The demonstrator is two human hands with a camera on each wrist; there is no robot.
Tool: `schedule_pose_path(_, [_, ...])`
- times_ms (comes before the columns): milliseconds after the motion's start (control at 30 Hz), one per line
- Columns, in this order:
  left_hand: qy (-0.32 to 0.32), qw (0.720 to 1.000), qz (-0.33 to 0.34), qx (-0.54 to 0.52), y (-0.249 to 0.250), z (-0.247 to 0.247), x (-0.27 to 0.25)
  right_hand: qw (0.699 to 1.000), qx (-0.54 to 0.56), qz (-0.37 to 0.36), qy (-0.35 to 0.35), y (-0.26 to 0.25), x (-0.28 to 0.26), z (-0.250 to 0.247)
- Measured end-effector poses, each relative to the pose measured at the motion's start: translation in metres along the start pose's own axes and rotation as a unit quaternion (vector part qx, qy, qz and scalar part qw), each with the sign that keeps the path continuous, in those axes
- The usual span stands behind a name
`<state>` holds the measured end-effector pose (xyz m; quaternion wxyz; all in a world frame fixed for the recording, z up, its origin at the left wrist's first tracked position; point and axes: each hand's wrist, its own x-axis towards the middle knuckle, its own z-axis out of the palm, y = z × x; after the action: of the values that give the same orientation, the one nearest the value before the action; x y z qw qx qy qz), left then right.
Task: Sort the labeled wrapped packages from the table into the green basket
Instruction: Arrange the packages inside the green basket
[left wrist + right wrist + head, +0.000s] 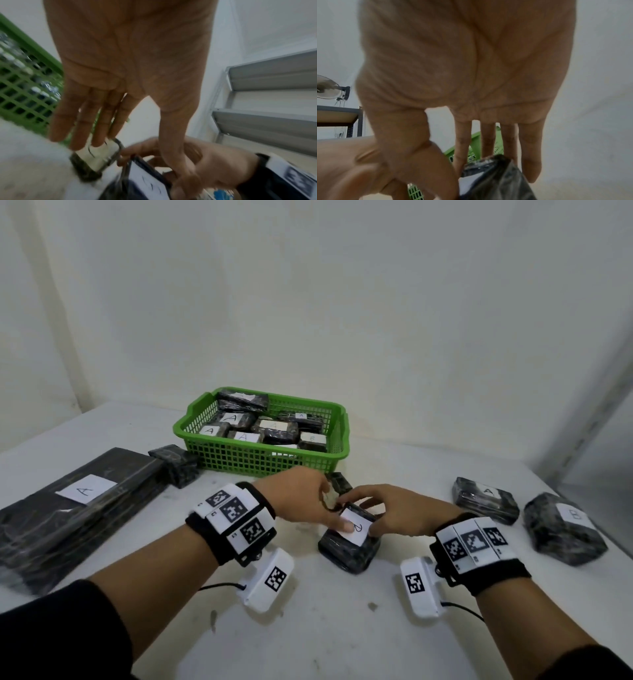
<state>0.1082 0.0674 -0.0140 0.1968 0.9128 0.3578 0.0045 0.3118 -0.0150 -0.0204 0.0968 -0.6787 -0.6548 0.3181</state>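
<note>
A black wrapped package with a white label marked B lies on the table in front of the green basket. My right hand grips its far end, fingers curled over the top and thumb on the right side; the right wrist view shows the package under those fingers. My left hand has its thumb pressed on the label, and its straight fingers touch a smaller labeled package just behind. The basket holds several packages labeled A and B.
A long flat package labeled A lies at the left, with a small black bundle at its far end. Two more packages sit near the table's right edge. A metal shelf stands beyond.
</note>
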Motion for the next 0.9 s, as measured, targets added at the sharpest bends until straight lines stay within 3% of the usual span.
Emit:
schedule_pose_path(67, [-0.038, 0.999, -0.005, 0.026, 0.012, 0.014, 0.001, 0.999, 0.042, -0.010, -0.030, 0.003, -0.004, 0.002])
schedule_pose_path(233, [-0.026, 1.000, -0.008, -0.004, 0.023, 0.035, 0.005, 0.996, 0.059, -0.015, -0.063, 0.011, -0.009, 0.005])
schedule_pose_path(533, [-0.082, 0.990, 0.017, -0.111, 0.005, 0.027, 0.007, 0.995, 0.103, -0.009, 0.012, 0.025, -0.004, 0.002])
schedule_pose_path(733, [-0.043, 0.962, 0.017, -0.268, -0.011, 0.021, -0.002, 0.978, 0.196, -0.021, 0.066, 0.029, 0.002, 0.007])
schedule_pose_path(900, [0.110, 0.927, 0.002, -0.358, -0.029, 0.012, -0.003, 0.945, 0.281, -0.082, 0.146, 0.013, 0.014, 0.010])
